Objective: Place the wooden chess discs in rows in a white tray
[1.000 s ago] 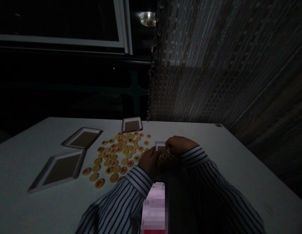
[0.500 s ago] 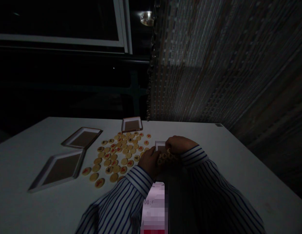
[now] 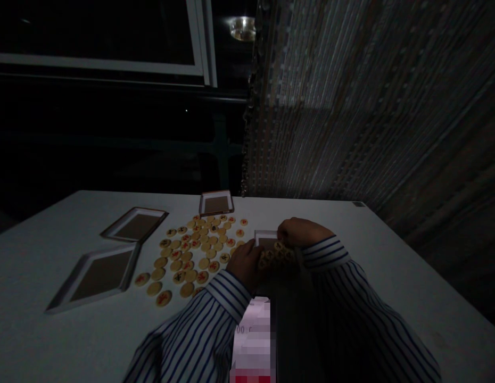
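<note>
Head camera: on the left, the trays and scattered loose pieces (image 3: pixel 206 247) lie as they did half a second ago. The left hand (image 3: pixel 244 263) stays against the left side of the box (image 3: pixel 264 233), near the middle of the tabletop (image 3: pixel 391 276); its fingers lie together, but I cannot tell how firmly they grip. The right hand (image 3: pixel 303 232) has shifted a little to the right, baring more of the box's far rim and the boxed pieces (image 3: pixel 278 253). Its fingers are curled over the far right part of the box; whether they pinch a piece I cannot tell.

Around them, the near tray (image 3: pixel 98 274) lies toward the tabletop's left edge, touching or almost touching the middle tray (image 3: pixel 138 227) at one corner. The far tray (image 3: pixel 216 205) sits by the far edge. The loose pieces spread between these trays and the left hand, some with red marks, some black; the left sleeve (image 3: pixel 203 319) covers part of the nearest ones. A lit screen (image 3: pixel 253 324) shows between the forearms.

Bare white surface runs along the left edge and, wider, from the right hand to the right edge. A grey patch (image 3: pixel 357 204) marks the far right corner; the curtain (image 3: pixel 331 96) hangs beyond the far edge.
</note>
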